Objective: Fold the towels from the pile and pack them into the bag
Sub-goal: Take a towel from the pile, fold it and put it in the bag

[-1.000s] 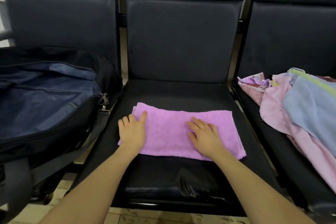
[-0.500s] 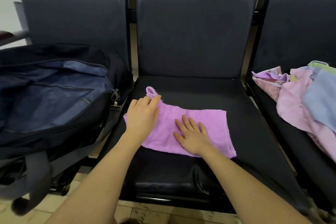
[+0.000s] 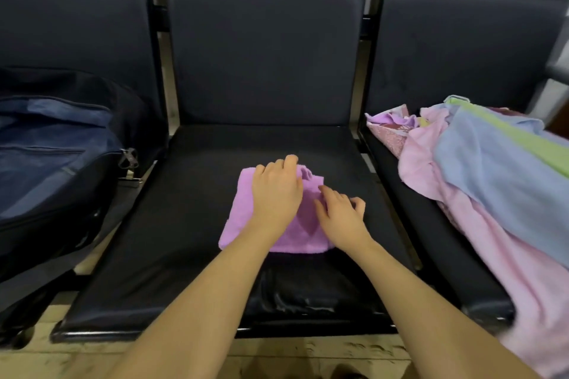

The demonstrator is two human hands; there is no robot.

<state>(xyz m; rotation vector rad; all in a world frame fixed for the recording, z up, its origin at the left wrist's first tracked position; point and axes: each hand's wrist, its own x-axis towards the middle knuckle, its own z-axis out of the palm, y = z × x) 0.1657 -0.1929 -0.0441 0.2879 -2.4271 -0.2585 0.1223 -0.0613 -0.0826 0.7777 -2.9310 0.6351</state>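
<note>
A purple towel (image 3: 238, 215) lies folded into a small rectangle on the middle seat (image 3: 184, 240). My left hand (image 3: 275, 194) lies over it, its fingers curled round the folded-over end at the towel's far edge. Just to the right, my right hand (image 3: 338, 214) rests on the towel with relaxed fingers and the thumb spread outward. An open dark blue bag (image 3: 46, 169) sits on the left seat, its zipper pull facing the middle seat. The pile of towels (image 3: 492, 169), pink, light blue and green, covers the right seat.
Three dark padded seats stand in a row with tall backrests (image 3: 264, 49) behind. Metal frame bars (image 3: 164, 77) separate the seats. The bag's strap (image 3: 37, 274) hangs over the left seat's front edge. A tiled floor (image 3: 277, 357) shows below.
My left hand has carried the towel's left end over to the right, halving its length. My right hand has shifted toward the right edge. The view has moved rightward.
</note>
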